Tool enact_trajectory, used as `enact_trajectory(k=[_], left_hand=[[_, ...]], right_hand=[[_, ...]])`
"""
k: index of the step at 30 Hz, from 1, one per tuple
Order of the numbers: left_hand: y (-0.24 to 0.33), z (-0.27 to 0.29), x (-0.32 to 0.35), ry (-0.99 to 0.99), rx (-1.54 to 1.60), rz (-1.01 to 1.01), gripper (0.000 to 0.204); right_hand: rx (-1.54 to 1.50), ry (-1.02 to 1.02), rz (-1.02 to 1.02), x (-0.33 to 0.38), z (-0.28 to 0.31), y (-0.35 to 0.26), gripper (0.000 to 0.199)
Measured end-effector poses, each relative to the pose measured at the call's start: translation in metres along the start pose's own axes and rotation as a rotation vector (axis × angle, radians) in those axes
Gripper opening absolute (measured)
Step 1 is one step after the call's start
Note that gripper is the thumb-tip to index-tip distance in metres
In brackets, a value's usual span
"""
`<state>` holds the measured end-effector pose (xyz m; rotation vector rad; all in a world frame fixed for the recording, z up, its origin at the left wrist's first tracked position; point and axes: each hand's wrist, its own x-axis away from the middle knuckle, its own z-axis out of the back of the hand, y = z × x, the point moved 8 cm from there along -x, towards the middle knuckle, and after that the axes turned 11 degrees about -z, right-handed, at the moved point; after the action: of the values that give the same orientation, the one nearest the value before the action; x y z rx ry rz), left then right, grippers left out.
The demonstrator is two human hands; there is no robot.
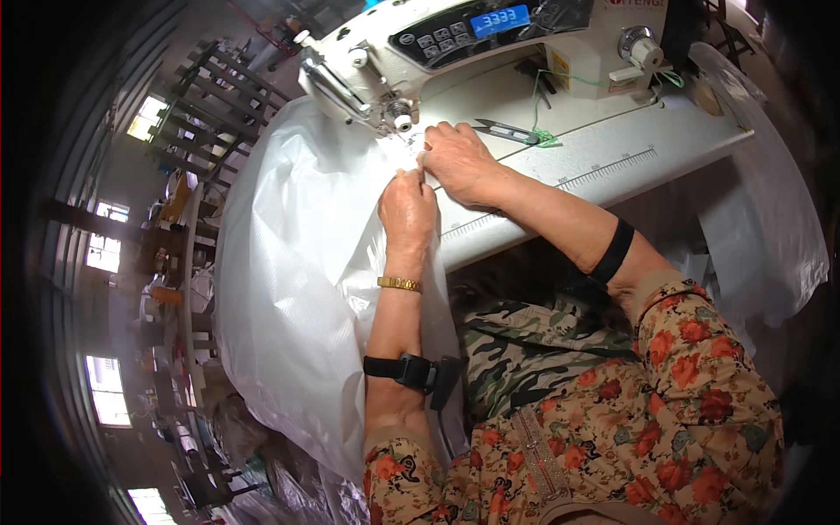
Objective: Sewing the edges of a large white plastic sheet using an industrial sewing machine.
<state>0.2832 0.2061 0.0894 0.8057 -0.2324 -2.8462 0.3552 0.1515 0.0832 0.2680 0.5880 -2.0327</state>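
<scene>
A large sheet of white woven plastic [289, 254] hangs off the left side of a white sewing machine [359, 61], its edge running up to the needle area. My left hand [408, 210] is closed on the sheet's edge just in front of the presser foot. Right beside it my right hand [459, 162] has its fingers bent together close to the needle, pinching the same edge; the fingertips are partly hidden. Thread snips [507, 131] lie on the machine table just right of my right hand, with a tangle of green thread [547, 137] at their end.
The white table [604, 162] carries a printed ruler along its front edge. Green thread also hangs by the machine's handwheel [646, 54]. Clear plastic [770, 219] drapes off the table's right end. Wooden racks [219, 96] stand at the far left.
</scene>
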Motion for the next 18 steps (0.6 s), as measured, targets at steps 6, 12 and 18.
enact_trajectory(k=[6, 12, 18], left_hand=[[0.072, 0.103, 0.043, 0.155, 0.453, -0.049, 0.036], [0.001, 0.267, 0.168, 0.223, -0.088, 0.112, 0.036], [-0.275, 0.305, 0.260, -0.224, 0.045, 0.688, 0.040]], right_hand=[[0.015, 0.024, -0.004, 0.008, -0.001, 0.027, 0.022], [-0.028, -0.006, 0.054, 0.015, 0.008, 0.021, 0.020], [-0.080, -0.020, 0.063, 0.019, 0.016, 0.022, 0.019]])
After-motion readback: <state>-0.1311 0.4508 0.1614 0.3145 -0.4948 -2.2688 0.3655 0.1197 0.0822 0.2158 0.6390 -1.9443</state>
